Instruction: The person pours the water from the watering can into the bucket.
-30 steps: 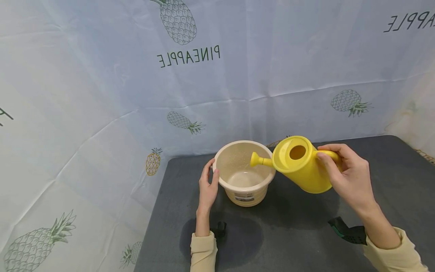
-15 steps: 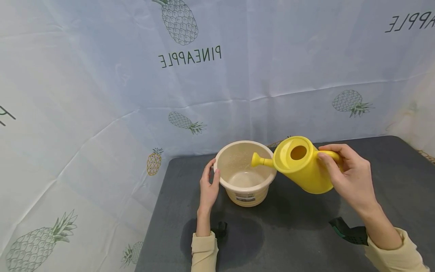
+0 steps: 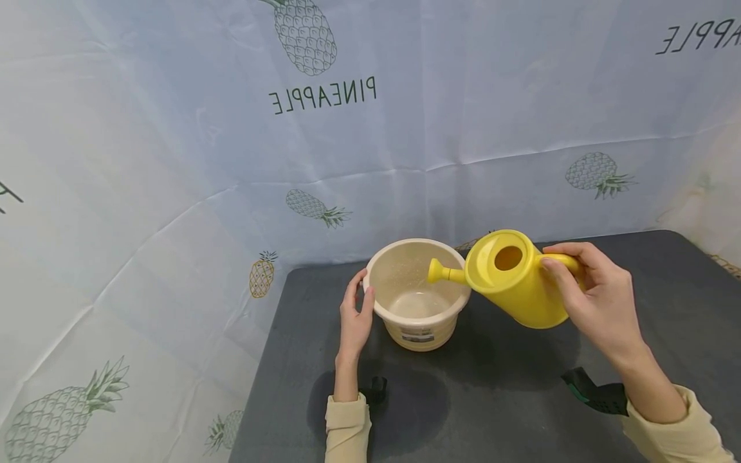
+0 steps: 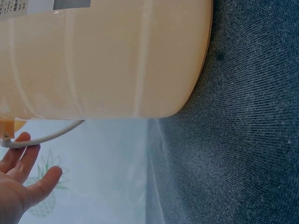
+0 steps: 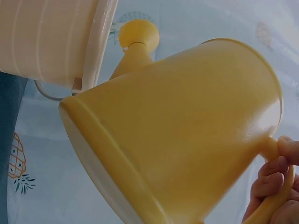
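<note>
A cream plastic bucket (image 3: 420, 335) stands on the dark table. My left hand (image 3: 354, 321) is at its left side, fingers and thumb lightly touching the rim. In the left wrist view those fingers (image 4: 29, 161) look relaxed, their tips by the bucket's grey bail handle (image 4: 56, 134). With my right hand (image 3: 599, 299) I grip the handle of a yellow watering can (image 3: 521, 289), tilted left and held above the table. Its spout head points into the bucket's opening. Faint thin streaks show inside the bucket below the spout, and its bottom looks shiny.
A dark cloth-covered table (image 3: 498, 411) lies underneath, with darker patches on it. A pale curtain (image 3: 173, 128) printed with pineapples hangs behind and at the left. Black straps (image 3: 596, 392) are on the wrists.
Hardly anything differs. The watering can stays tilted over the bucket in my right hand, and my left hand stays at the rim. The faint streaks inside the bucket shift slightly.
</note>
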The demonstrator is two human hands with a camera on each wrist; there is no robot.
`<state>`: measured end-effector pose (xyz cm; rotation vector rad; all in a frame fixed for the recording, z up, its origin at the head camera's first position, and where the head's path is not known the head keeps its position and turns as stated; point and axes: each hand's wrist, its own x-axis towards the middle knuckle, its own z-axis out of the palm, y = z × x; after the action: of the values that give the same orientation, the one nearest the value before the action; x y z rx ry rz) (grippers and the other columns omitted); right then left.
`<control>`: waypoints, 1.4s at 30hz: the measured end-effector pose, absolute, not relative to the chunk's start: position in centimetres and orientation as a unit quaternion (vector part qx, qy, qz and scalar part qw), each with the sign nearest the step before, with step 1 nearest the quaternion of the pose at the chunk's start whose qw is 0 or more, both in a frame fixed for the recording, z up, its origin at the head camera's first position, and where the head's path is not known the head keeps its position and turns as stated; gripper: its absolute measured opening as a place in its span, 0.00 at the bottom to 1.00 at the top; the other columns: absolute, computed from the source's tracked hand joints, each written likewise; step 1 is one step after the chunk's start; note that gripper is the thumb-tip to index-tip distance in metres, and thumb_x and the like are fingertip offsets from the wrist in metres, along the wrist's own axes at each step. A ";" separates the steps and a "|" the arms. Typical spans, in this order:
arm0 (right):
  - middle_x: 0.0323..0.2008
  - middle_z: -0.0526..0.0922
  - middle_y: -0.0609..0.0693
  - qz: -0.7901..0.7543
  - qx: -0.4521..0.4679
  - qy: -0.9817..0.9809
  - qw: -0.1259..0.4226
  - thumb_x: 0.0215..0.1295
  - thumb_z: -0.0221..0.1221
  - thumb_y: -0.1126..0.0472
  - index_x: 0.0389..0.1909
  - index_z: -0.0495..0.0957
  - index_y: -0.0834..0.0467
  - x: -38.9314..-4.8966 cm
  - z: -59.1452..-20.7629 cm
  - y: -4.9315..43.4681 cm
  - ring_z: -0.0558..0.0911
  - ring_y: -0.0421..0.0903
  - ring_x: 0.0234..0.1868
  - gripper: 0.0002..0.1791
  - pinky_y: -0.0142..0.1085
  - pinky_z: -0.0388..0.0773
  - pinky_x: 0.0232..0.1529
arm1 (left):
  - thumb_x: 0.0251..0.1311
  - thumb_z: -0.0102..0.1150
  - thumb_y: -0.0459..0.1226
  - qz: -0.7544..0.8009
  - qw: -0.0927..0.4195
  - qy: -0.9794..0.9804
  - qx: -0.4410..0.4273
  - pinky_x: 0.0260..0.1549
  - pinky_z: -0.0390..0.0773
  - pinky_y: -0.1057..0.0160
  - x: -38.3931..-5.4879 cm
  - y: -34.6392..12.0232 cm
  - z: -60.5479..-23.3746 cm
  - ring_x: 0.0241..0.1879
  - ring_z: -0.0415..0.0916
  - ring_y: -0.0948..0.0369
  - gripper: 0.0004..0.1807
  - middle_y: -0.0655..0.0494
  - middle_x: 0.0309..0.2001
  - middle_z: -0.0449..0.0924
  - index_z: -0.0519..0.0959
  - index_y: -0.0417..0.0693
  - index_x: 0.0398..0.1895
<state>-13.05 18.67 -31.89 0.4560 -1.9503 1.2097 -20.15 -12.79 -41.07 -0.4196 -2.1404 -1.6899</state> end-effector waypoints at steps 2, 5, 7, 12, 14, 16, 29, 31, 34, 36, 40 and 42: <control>0.37 0.78 0.38 0.475 0.179 -0.768 0.390 0.49 0.58 0.85 0.38 0.75 0.76 -13.1 -31.9 18.7 0.77 0.33 0.32 0.13 0.18 0.71 0.36 | 0.67 0.48 0.32 -0.601 0.187 -0.762 -0.148 0.57 0.58 0.41 -20.2 -12.8 -41.0 0.58 0.63 0.47 0.22 0.39 0.61 0.66 0.65 0.34 0.63; 0.37 0.78 0.38 0.475 0.178 -0.768 0.391 0.50 0.58 0.84 0.38 0.75 0.76 -13.1 -31.9 18.7 0.77 0.32 0.32 0.12 0.17 0.71 0.37 | 0.67 0.48 0.33 -0.601 0.185 -0.763 -0.148 0.57 0.58 0.42 -20.2 -12.8 -41.0 0.59 0.62 0.47 0.22 0.40 0.61 0.66 0.65 0.34 0.63; 0.37 0.78 0.38 0.473 0.176 -0.769 0.392 0.50 0.58 0.84 0.38 0.75 0.76 -13.1 -31.9 18.7 0.77 0.32 0.32 0.12 0.17 0.71 0.37 | 0.67 0.48 0.33 -0.601 0.185 -0.763 -0.149 0.57 0.58 0.42 -20.2 -12.8 -41.0 0.59 0.62 0.47 0.22 0.40 0.61 0.66 0.65 0.33 0.63; 0.37 0.78 0.38 0.472 0.173 -0.770 0.393 0.50 0.59 0.84 0.37 0.75 0.76 -13.1 -31.9 18.7 0.77 0.32 0.32 0.12 0.17 0.71 0.37 | 0.67 0.48 0.33 -0.601 0.184 -0.764 -0.147 0.58 0.57 0.41 -20.2 -12.8 -41.1 0.59 0.62 0.47 0.22 0.39 0.61 0.65 0.65 0.33 0.63; 0.36 0.78 0.38 0.473 0.173 -0.769 0.393 0.50 0.59 0.84 0.37 0.75 0.76 -13.0 -31.8 18.7 0.77 0.32 0.32 0.12 0.17 0.71 0.37 | 0.67 0.48 0.33 -0.601 0.184 -0.764 -0.145 0.57 0.57 0.41 -20.2 -12.8 -41.1 0.60 0.62 0.47 0.22 0.39 0.62 0.65 0.65 0.33 0.63; 0.37 0.78 0.38 0.472 0.174 -0.770 0.392 0.50 0.59 0.84 0.38 0.75 0.76 -13.0 -31.8 18.7 0.77 0.32 0.32 0.12 0.17 0.71 0.37 | 0.67 0.48 0.33 -0.600 0.184 -0.765 -0.145 0.57 0.57 0.41 -20.2 -12.8 -41.1 0.60 0.62 0.47 0.22 0.39 0.61 0.65 0.65 0.33 0.63; 0.37 0.78 0.38 0.470 0.176 -0.772 0.391 0.50 0.59 0.84 0.38 0.75 0.76 -12.8 -31.8 18.7 0.76 0.32 0.32 0.12 0.17 0.71 0.36 | 0.67 0.48 0.33 -0.599 0.184 -0.766 -0.147 0.58 0.57 0.42 -20.2 -12.9 -41.2 0.62 0.61 0.48 0.22 0.40 0.62 0.65 0.64 0.34 0.63; 0.37 0.78 0.37 0.469 0.175 -0.772 0.391 0.50 0.59 0.84 0.38 0.75 0.76 -12.9 -31.8 18.7 0.76 0.32 0.32 0.12 0.17 0.71 0.36 | 0.67 0.48 0.33 -0.600 0.184 -0.765 -0.149 0.58 0.57 0.42 -20.2 -12.9 -41.2 0.62 0.61 0.49 0.22 0.40 0.62 0.65 0.64 0.34 0.63; 0.37 0.78 0.37 0.467 0.173 -0.774 0.391 0.50 0.59 0.84 0.38 0.75 0.75 -12.9 -31.7 18.7 0.76 0.32 0.32 0.13 0.17 0.71 0.36 | 0.67 0.48 0.33 -0.600 0.184 -0.764 -0.151 0.58 0.57 0.42 -20.2 -12.9 -41.2 0.61 0.61 0.48 0.22 0.40 0.62 0.65 0.64 0.34 0.63; 0.37 0.78 0.37 0.465 0.172 -0.775 0.391 0.49 0.59 0.84 0.38 0.76 0.75 -12.9 -31.7 18.7 0.76 0.32 0.32 0.13 0.17 0.71 0.37 | 0.68 0.47 0.33 -0.601 0.183 -0.763 -0.152 0.58 0.57 0.42 -20.2 -12.9 -41.2 0.61 0.61 0.48 0.22 0.40 0.62 0.65 0.64 0.34 0.63; 0.37 0.78 0.37 0.465 0.174 -0.775 0.392 0.50 0.59 0.84 0.38 0.76 0.75 -12.9 -31.7 18.7 0.76 0.31 0.32 0.13 0.17 0.71 0.36 | 0.68 0.47 0.33 -0.600 0.183 -0.764 -0.152 0.58 0.57 0.42 -20.2 -12.9 -41.2 0.61 0.61 0.48 0.22 0.40 0.62 0.65 0.65 0.34 0.63; 0.36 0.78 0.37 0.465 0.175 -0.774 0.393 0.50 0.59 0.84 0.38 0.76 0.76 -12.9 -31.6 18.7 0.76 0.31 0.32 0.12 0.17 0.71 0.36 | 0.68 0.47 0.33 -0.600 0.183 -0.764 -0.151 0.58 0.57 0.42 -20.1 -12.9 -41.2 0.61 0.61 0.48 0.22 0.40 0.62 0.65 0.65 0.34 0.63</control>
<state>-12.90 18.72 -31.64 0.4438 -1.9647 1.1790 -20.14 -12.92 -41.15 -0.4247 -2.1553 -1.6925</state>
